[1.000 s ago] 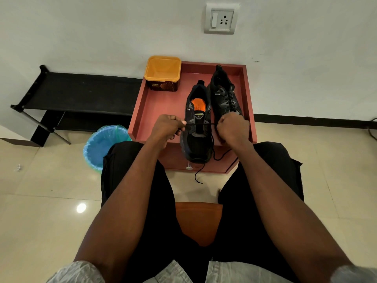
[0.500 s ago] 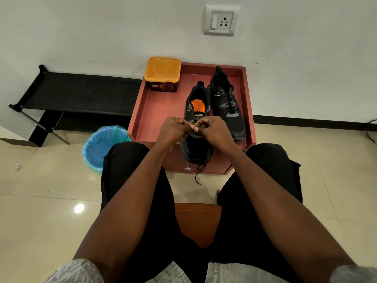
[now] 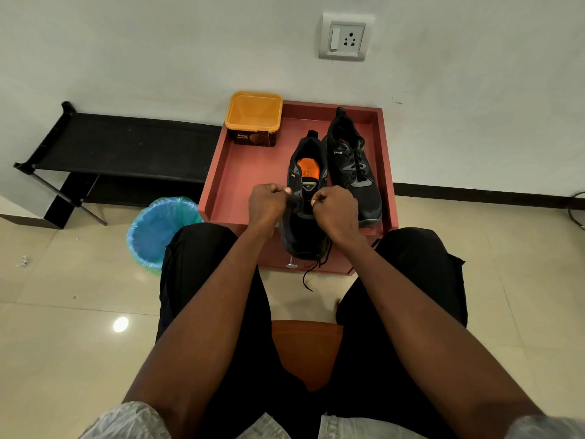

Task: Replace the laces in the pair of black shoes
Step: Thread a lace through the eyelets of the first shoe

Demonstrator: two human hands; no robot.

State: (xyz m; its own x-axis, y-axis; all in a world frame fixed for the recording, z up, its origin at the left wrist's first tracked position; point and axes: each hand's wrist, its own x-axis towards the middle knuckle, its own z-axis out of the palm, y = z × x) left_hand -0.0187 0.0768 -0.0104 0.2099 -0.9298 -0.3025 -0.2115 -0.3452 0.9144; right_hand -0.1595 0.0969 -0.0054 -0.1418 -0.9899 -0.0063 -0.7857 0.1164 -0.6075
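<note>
Beige floor tiles [image 3: 63, 312] run up to a white wall [image 3: 158, 42], and against it stands a low red desk [image 3: 243, 172] with a raised rim. Two black shoes sit on it side by side, heels toward the wall. One, the near shoe [image 3: 305, 229], shows an orange insole and juts over the desk's front edge; one lace [image 3: 308, 277] hangs from under its toe down past the desk front. Touching it on the right, the far shoe [image 3: 354, 172] is fully laced.

Two hands meet over the near shoe's eyelet area. With knuckles up and fingers curled, the left hand [image 3: 267, 205] pinches the shoe's left eyelet flap between thumb and forefinger. Opposite it, the right hand [image 3: 335, 213] is curled too, thumb and forefinger pressed together at the right flap; whether they nip the lace or the flap, I cannot tell. Both forearms reach forward over the knees.

One yellow tub [image 3: 253, 117] stands on the desk's back left corner. One blue-lined bin [image 3: 161, 229] sits on the floor left of the desk, beside one black rack [image 3: 120, 147]. One socket [image 3: 346, 38] is on the wall above.
</note>
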